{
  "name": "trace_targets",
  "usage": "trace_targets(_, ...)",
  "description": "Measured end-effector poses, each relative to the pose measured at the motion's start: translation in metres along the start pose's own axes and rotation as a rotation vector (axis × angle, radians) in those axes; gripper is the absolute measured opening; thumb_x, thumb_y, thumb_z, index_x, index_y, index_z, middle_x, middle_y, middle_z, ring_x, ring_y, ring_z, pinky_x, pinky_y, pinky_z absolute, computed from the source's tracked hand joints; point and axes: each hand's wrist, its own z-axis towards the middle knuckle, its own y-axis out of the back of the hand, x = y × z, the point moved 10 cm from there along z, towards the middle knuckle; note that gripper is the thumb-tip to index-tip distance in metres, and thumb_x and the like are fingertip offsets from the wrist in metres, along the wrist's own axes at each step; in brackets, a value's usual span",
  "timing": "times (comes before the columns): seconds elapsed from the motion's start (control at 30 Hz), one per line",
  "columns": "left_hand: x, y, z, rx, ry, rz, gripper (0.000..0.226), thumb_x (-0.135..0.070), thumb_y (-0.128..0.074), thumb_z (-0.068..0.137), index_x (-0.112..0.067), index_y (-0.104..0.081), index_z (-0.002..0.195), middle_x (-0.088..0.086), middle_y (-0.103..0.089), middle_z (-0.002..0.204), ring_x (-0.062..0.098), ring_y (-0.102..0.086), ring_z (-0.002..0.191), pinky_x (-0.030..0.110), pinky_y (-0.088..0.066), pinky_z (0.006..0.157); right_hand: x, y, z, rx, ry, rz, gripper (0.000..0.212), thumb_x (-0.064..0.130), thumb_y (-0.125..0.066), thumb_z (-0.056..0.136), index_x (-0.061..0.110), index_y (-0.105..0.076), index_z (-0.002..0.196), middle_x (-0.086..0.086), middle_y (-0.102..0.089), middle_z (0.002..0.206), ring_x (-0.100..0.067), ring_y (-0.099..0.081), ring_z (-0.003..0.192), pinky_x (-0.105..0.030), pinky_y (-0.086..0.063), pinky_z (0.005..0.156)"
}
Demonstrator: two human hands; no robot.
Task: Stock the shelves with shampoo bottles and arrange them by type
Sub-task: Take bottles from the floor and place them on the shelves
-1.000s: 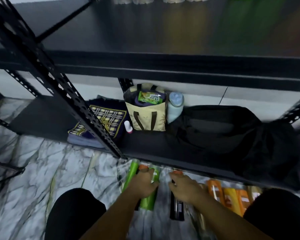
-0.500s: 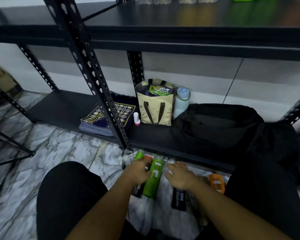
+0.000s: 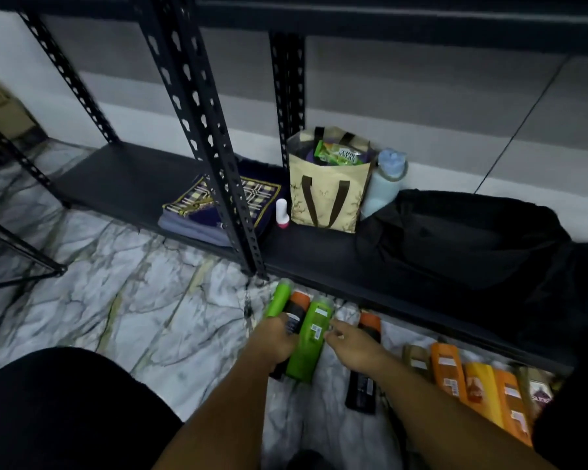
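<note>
Hands have barely shifted; more orange bottles now show at right. Left hand curls its fingers round a dark orange-capped bottle on the marble floor. Right hand, fingers loosely spread, touches the green bottle beside it, in front of the bottom shelf.

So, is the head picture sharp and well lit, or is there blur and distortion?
Head view: dim overall; the black bag loses detail in shadow; the left edge is smeared; the shelf posts lean from wide-angle distortion.
</note>
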Motion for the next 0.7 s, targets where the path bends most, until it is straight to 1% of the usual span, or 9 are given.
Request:
trace_targets(0.07, 0.011, -0.007, 0.017, 0.013, 0.022, -0.002, 0.037, -0.027, -0.061, 0.096, -0.015, -0.061, 0.131, 0.018, -0.069, 0.117, 0.036, -0.064, 0.108, 0.029, -0.042, 0.076, -0.007, -0.005, 0.018, 0.016, -0.022, 0.022, 0.056, 0.043, -0.047, 0.104, 0.025, -0.035, 0.156, -0.003, -0.046, 0.153, -0.020, -0.052, 0.132, -0.020, -0.041, 0.096)
trace_targets(0.13, 0.023, -0.018, 0.037, 0.027, 0.037, 0.028, 0.045, -0.033, -0.057, 0.093, -0.013, -0.060, 0.133, 0.019, -0.068, 0.120, 0.037, -0.064, 0.110, 0.035, -0.050, 0.084, -0.016, -0.016, 0.039, 0.047, -0.048, 0.029, 0.057, 0.044, -0.046, 0.105, 0.025, -0.034, 0.157, -0.002, -0.048, 0.151, -0.018, -0.055, 0.125, -0.018, -0.044, 0.087)
trace_targets(0.23, 0.035, -0.044, 0.061, 0.100, 0.070, 0.173, 0.059, -0.036, -0.059, 0.095, -0.012, -0.048, 0.148, 0.021, -0.060, 0.133, 0.039, -0.061, 0.118, 0.040, -0.050, 0.094, -0.032, -0.033, 0.064, 0.088, -0.089, 0.030, 0.053, 0.045, -0.046, 0.105, 0.026, -0.039, 0.153, -0.005, -0.060, 0.136, -0.014, -0.059, 0.100, -0.016, -0.044, 0.064)
trace_targets(0.3, 0.037, -0.058, 0.075, 0.122, 0.085, 0.223, 0.063, -0.035, -0.059, 0.099, -0.011, -0.037, 0.153, 0.020, -0.052, 0.142, 0.038, -0.056, 0.124, 0.041, -0.047, 0.098, -0.043, -0.040, 0.079, 0.088, -0.131, 0.082, 0.047, 0.047, -0.047, 0.104, 0.028, -0.046, 0.146, -0.004, -0.067, 0.118, -0.013, -0.059, 0.084, -0.021, -0.044, 0.061)
trace_targets(0.37, 0.036, -0.063, 0.089, 0.102, 0.084, 0.275, 0.067, -0.035, -0.058, 0.099, -0.011, -0.031, 0.156, 0.018, -0.047, 0.146, 0.039, -0.052, 0.128, 0.044, -0.045, 0.102, -0.046, -0.043, 0.095, 0.059, -0.146, 0.137, 0.038, 0.048, -0.051, 0.101, 0.028, -0.054, 0.133, 0.002, -0.066, 0.096, -0.011, -0.059, 0.075, -0.024, -0.045, 0.063)
trace_targets(0.47, 0.039, -0.061, 0.105, 0.066, 0.115, 0.295, 0.075, -0.037, -0.058, 0.097, -0.010, -0.024, 0.159, 0.018, -0.051, 0.144, 0.039, -0.054, 0.127, 0.046, -0.048, 0.102, -0.052, -0.053, 0.122, 0.059, -0.138, 0.243, 0.039, 0.051, -0.056, 0.096, 0.029, -0.052, 0.128, -0.002, -0.068, 0.116, -0.015, -0.066, 0.096, -0.032, -0.056, 0.086)
trace_targets(0.53, 0.042, -0.060, 0.113, 0.072, 0.135, 0.258, 0.077, -0.039, -0.058, 0.096, -0.012, -0.024, 0.159, 0.017, -0.055, 0.139, 0.038, -0.057, 0.123, 0.044, -0.050, 0.097, -0.049, -0.054, 0.129, 0.048, -0.154, 0.300, 0.041, 0.041, -0.057, 0.099, 0.023, -0.050, 0.135, -0.003, -0.066, 0.121, -0.017, -0.065, 0.102, -0.034, -0.055, 0.092)
trace_targets(0.63, 0.044, -0.065, 0.117, 0.112, 0.155, 0.140, 0.059, -0.041, -0.062, 0.092, -0.015, -0.047, 0.143, 0.013, -0.066, 0.122, 0.035, -0.064, 0.112, 0.038, -0.052, 0.088, -0.051, -0.050, 0.128, 0.030, -0.210, 0.382, 0.025, 0.033, -0.056, 0.103, 0.028, -0.049, 0.126, 0.001, -0.065, 0.103, -0.011, -0.063, 0.087, -0.029, -0.056, 0.081)
trace_targets(0.7, 0.046, -0.082, 0.112, 0.193, 0.215, -0.085, 0.040, -0.036, -0.065, 0.085, -0.018, -0.058, 0.120, 0.009, -0.068, 0.104, 0.030, -0.067, 0.097, 0.036, -0.054, 0.081, -0.062, -0.053, 0.127, 0.030, -0.278, 0.447, 0.027, 0.040, -0.058, 0.101, 0.030, -0.047, 0.124, 0.000, -0.065, 0.107, -0.013, -0.064, 0.089, -0.032, -0.057, 0.083)
